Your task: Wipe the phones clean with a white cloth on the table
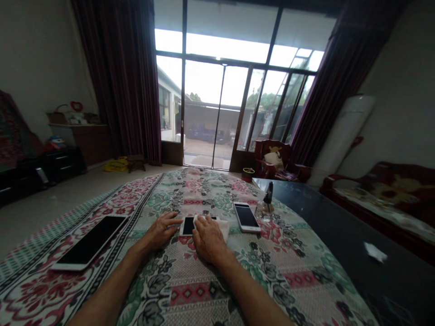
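A white-framed smartphone point(187, 226) lies flat and sideways on the patterned tablecloth point(193, 267). Over its right part, my right hand point(209, 237) presses a white wipe point(223, 226) down with bent fingers; the hand and wipe cover much of the screen. My left hand point(163, 230) rests on the cloth at the phone's left end, its fingers apart and their tips at or close to the edge. To the right lies a second white smartphone point(246, 217), beside a clear spray bottle point(265, 209) with a black top.
A white tablet point(90, 243) with a dark screen lies on the left of the table. On the right, a dark glossy table point(326, 217) bears a crumpled white tissue point(375, 252). Beyond are a wooden chair point(260, 158), a sofa point(384, 181) and glass doors point(214, 117).
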Demonstrator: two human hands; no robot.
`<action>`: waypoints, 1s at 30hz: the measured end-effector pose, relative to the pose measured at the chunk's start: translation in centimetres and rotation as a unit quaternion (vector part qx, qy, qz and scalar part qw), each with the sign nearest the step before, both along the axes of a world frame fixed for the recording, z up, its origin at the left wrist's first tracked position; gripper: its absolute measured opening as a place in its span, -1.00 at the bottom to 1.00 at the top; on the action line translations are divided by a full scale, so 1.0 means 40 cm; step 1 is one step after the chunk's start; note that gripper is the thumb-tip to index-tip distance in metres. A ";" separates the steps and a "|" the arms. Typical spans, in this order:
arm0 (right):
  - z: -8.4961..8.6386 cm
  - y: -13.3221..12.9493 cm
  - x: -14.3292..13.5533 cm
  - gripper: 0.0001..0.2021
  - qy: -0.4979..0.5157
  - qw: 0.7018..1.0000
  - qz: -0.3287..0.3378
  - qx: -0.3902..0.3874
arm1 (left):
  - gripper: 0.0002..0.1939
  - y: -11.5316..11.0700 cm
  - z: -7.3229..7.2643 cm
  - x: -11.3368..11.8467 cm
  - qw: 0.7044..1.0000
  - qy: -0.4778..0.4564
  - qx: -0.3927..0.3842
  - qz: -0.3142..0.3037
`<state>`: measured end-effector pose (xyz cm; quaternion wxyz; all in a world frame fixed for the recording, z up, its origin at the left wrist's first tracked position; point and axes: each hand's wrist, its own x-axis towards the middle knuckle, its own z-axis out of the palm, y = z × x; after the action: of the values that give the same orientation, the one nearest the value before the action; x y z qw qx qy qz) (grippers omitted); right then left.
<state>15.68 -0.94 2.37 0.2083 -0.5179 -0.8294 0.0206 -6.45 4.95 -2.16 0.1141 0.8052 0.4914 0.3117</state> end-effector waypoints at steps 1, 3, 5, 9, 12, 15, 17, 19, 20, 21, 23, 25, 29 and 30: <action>0.000 -0.010 -0.014 -0.66 0.003 1.000 0.021 -0.002 | -0.63 0.001 -0.001 -0.001 1.000 0.001 0.003 -0.002; 0.002 -0.025 -0.034 -0.68 0.011 0.998 0.063 0.000 | -0.64 0.004 -0.003 -0.003 1.000 0.005 0.004 -0.005; 0.006 -0.030 -0.040 -0.70 0.017 0.996 0.091 0.001 | -0.65 0.006 -0.004 -0.005 1.000 0.006 0.004 -0.005; 0.011 -0.009 -0.012 -0.71 0.010 0.998 0.057 -0.013 | -0.64 0.006 -0.005 -0.006 1.000 0.001 0.005 -0.008; 0.008 0.016 0.023 -0.68 0.008 1.000 -0.005 -0.020 | -0.62 0.005 -0.005 -0.004 1.000 0.005 0.001 -0.005; 0.006 0.030 0.050 -0.67 0.020 1.000 -0.018 -0.014 | -0.61 0.003 -0.002 -0.002 1.000 0.013 0.000 -0.005; 0.007 0.033 0.062 -0.67 0.037 0.999 -0.007 0.008 | -0.62 0.001 0.002 -0.001 1.000 0.015 0.003 -0.010; 0.010 0.033 0.068 -0.70 0.044 0.998 0.018 0.033 | -0.64 -0.001 0.005 0.000 1.000 0.016 0.005 -0.014; 0.011 0.033 0.070 -0.72 0.043 0.998 0.032 0.041 | -0.65 -0.002 0.007 0.000 1.000 0.015 0.006 -0.016; 0.011 0.033 0.070 -0.74 0.039 0.997 0.047 0.045 | -0.66 -0.002 0.008 0.000 1.000 0.013 0.006 -0.016; 0.010 0.034 0.070 -0.76 0.033 0.996 0.067 0.048 | -0.66 -0.004 0.010 0.001 1.000 0.008 0.007 -0.016; 0.007 0.036 0.068 -0.78 0.033 0.996 0.065 0.050 | -0.66 -0.005 0.012 0.001 1.000 0.002 0.007 -0.013; 0.002 0.044 0.071 -0.80 0.032 0.998 -0.015 0.049 | -0.65 -0.008 0.015 0.002 1.000 -0.005 0.001 -0.013; 0.002 0.046 0.072 -0.79 0.029 0.998 -0.040 0.045 | -0.64 -0.009 0.016 0.003 1.000 -0.007 -0.003 -0.012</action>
<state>18.58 0.89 2.44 0.2559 -0.5399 -0.8018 -0.0102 -6.35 4.57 -1.52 0.1234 0.8086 0.4818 0.3144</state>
